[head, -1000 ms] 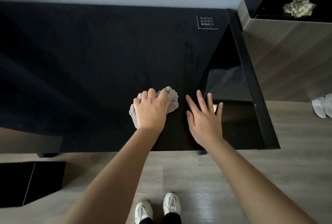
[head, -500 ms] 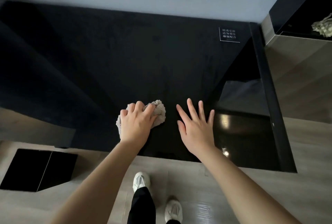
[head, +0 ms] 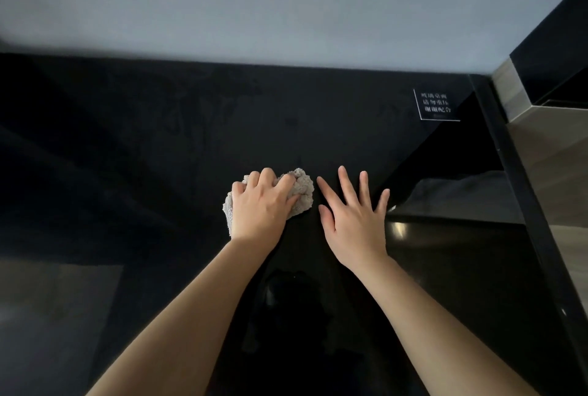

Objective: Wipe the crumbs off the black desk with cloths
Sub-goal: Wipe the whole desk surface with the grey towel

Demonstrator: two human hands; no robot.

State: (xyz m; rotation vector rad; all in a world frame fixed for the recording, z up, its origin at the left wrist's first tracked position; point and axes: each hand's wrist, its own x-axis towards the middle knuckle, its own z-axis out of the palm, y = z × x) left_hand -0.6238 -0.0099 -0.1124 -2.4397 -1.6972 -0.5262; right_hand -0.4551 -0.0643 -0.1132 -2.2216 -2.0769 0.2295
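Black glossy tabletop [head: 159, 157] fills most of view; grey wall [head: 286, 7] along far edge. Right hand [head: 354, 220] flat on tabletop near centre, fingers straight and spread, holding nothing. Left hand [head: 259, 208] just left of it, fingers curled over crumpled grey cloth [head: 302, 192], gripping it against tabletop. Small black sign [head: 436, 104], white characters, far right corner. Crumbs too small to tell.

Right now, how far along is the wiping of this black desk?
Done: faint wipe streaks mark the far half of the desk. In hand: the left hand grips the bunched grey cloth mid-desk; the right hand lies flat beside it. Left: no crumbs are visible at this sharpness, so I cannot tell what remains.
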